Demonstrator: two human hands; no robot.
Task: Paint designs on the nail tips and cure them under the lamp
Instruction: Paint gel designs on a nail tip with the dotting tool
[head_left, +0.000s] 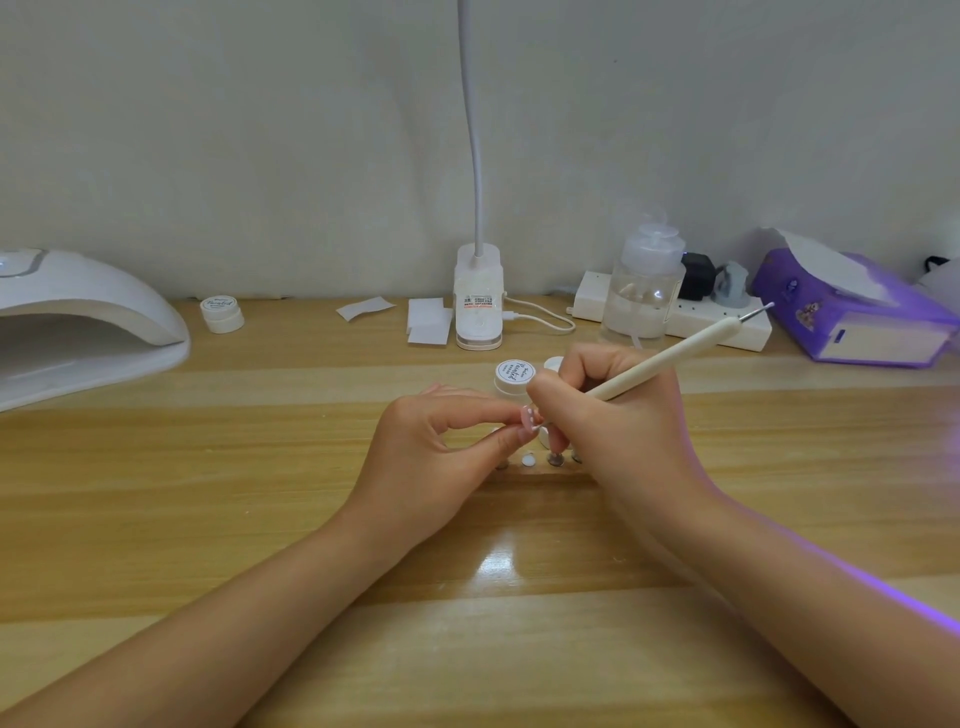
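Left hand (441, 441) mid-table, fingers curled, pinching a pink nail tip (529, 417) w/ white marks betw. thumb and forefinger. Right hand (618, 415) just right of it, touching, fingers wrapped round a cream dotting pen (670, 360); pen slants up and to the right, metal point at far end in the air. Working end hidden behind fingers at the nail tip, contact can't be told.

Just near the hands, on wooden table (260, 519): row of small round stands (555, 459), one w/ a white tip (528, 460); rest partly hidden.

Just beyond the hands: white gel pot (513, 375) w/ printed lid, a second pot (554, 364) behind it, mostly covered.

Far left: white curing lamp (78, 322), opening facing right. Right of it, two stacked pots (222, 314).

Far centre by wall: clip-on desk lamp base (479, 296) w/ gooseneck going up, cable to the right; white paper pieces (428, 322) to its left.

Far right: clear pump bottle (644, 286), white power strip (675, 312) w/ black plug, purple tissue box (852, 317).
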